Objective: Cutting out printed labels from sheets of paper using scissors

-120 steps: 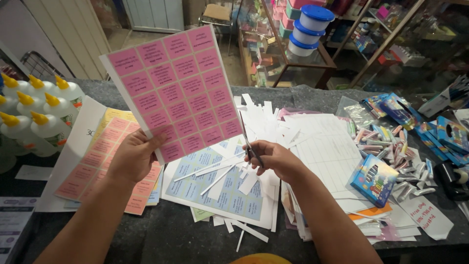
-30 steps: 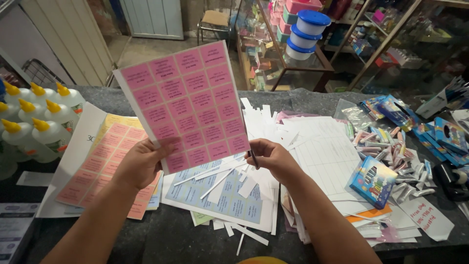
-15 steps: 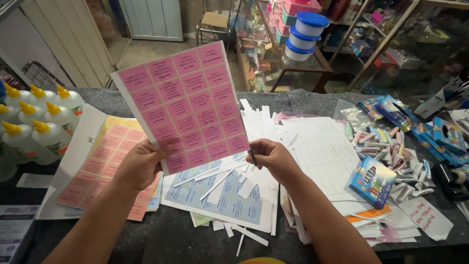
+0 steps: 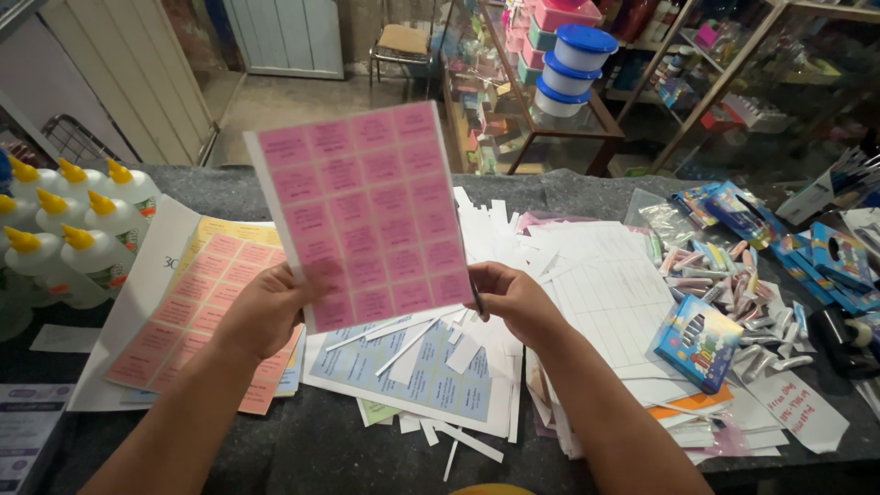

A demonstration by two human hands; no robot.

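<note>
1. Countertop (image 4: 275,458), dark speckled stone, carries loose paper all over.
2. Pink sheet (image 4: 367,215), thin paper printed with a grid of rectangular labels, stands upright above the counter, tilted slightly.
3. Blue label sheet (image 4: 431,385) lies flat beneath it, strewn with narrow white paper strips (image 4: 403,341).
4. Left hand (image 4: 261,312) pinches the pink sheet's lower left edge, fingers closed behind it.
5. Right hand (image 4: 518,298) grips the lower right corner, fingers curled tight.
6. Glue bottles (image 4: 69,229), white plastic with yellow caps, stand far left.
</note>
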